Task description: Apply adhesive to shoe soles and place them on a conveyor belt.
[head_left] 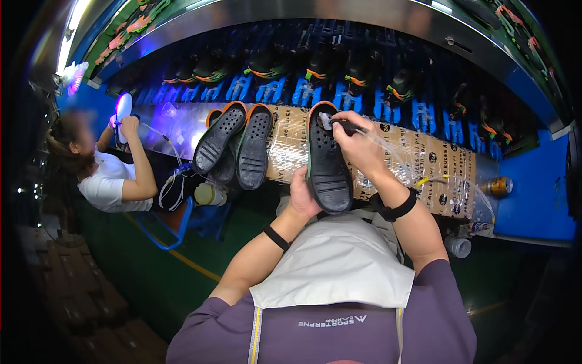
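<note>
The left hand (303,195) is wrapped around the near end of a dark clog shoe (328,159), holding it sole-up over a work ledge (424,159) wrapped in printed cardboard and clear film. The right hand (357,144) is closed around a small dark handheld tool (341,125) whose tip meets the far end of the sole; a clear hose runs off to the right. Left of it, two more clogs (236,145) lean sole-up on the ledge. Beyond, a conveyor with blue holders (306,91) carries dark shoes under a curved metal hood. At far left a seated co-worker (109,176) handles another shoe. The floor (151,267) is green with a yellow line.
</note>
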Action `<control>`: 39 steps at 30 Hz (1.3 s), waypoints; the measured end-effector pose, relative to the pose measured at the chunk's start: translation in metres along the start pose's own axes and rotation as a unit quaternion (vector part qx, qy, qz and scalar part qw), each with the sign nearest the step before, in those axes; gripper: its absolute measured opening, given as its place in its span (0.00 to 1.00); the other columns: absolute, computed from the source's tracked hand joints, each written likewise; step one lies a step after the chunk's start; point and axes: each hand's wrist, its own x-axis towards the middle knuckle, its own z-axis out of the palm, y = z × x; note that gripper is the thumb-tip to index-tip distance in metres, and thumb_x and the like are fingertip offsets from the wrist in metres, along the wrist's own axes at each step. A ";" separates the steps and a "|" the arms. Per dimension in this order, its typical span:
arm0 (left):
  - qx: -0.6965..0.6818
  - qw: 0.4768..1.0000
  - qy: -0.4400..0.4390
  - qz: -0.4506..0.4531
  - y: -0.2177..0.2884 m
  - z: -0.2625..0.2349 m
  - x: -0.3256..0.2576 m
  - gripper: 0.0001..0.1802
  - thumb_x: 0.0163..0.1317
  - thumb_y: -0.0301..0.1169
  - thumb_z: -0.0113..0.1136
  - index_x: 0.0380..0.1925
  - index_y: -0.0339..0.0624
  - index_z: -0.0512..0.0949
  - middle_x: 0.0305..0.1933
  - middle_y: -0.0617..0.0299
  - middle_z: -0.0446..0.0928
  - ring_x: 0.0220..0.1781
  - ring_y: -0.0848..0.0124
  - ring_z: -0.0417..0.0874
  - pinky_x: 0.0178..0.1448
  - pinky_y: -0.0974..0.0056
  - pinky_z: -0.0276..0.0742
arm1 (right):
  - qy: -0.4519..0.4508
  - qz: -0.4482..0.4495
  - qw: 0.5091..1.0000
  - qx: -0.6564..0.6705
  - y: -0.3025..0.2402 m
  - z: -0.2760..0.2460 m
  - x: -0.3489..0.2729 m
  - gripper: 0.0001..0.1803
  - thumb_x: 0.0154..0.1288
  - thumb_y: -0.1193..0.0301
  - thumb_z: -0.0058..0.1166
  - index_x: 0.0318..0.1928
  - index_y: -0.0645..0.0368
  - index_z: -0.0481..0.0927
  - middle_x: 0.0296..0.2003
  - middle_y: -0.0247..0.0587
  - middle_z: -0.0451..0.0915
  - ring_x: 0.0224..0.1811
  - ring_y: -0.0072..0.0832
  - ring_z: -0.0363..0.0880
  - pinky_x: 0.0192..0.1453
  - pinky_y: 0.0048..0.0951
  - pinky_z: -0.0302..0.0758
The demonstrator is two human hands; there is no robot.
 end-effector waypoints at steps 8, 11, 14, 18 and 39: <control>0.064 0.990 0.036 0.124 0.009 -0.001 0.014 0.36 0.78 0.54 0.30 0.65 0.40 0.75 0.61 0.50 0.82 0.62 0.57 0.84 0.68 0.48 0.81 | -0.311 -0.065 0.940 -0.124 -0.045 -0.031 -0.045 0.11 0.61 0.72 0.65 0.44 0.61 0.89 0.38 0.53 0.88 0.40 0.50 0.88 0.46 0.41 0.84; 0.058 0.992 -0.073 0.090 0.014 0.003 0.011 0.40 0.79 0.60 0.29 0.67 0.40 0.75 0.66 0.48 0.80 0.68 0.55 0.81 0.75 0.47 0.75 | -0.356 -0.024 0.929 -0.099 -0.062 -0.047 -0.036 0.12 0.62 0.71 0.65 0.45 0.62 0.89 0.40 0.52 0.89 0.39 0.46 0.89 0.47 0.38 0.84; 0.044 0.996 0.017 0.079 0.008 0.025 0.009 0.43 0.77 0.64 0.29 0.74 0.43 0.69 0.71 0.49 0.76 0.69 0.52 0.80 0.74 0.45 0.76 | -0.135 -0.090 0.986 -0.027 -0.059 -0.040 -0.021 0.10 0.61 0.71 0.66 0.42 0.59 0.90 0.36 0.52 0.89 0.37 0.47 0.89 0.45 0.39 0.84; 0.064 0.991 -0.106 0.049 0.000 0.041 0.002 0.43 0.75 0.64 0.29 0.73 0.44 0.69 0.70 0.47 0.76 0.71 0.53 0.80 0.75 0.47 0.77 | 0.052 -0.214 0.974 -0.056 -0.047 -0.025 0.001 0.11 0.59 0.77 0.67 0.44 0.60 0.87 0.34 0.46 0.86 0.32 0.43 0.83 0.40 0.39 0.79; 0.089 0.987 -0.077 0.113 0.015 0.040 -0.003 0.49 0.71 0.72 0.41 0.77 0.47 0.64 0.78 0.53 0.68 0.77 0.56 0.72 0.81 0.47 0.68 | -0.068 -0.265 0.961 -0.045 -0.055 -0.030 -0.009 0.16 0.62 0.77 0.68 0.51 0.57 0.89 0.34 0.40 0.86 0.37 0.38 0.81 0.50 0.37 0.72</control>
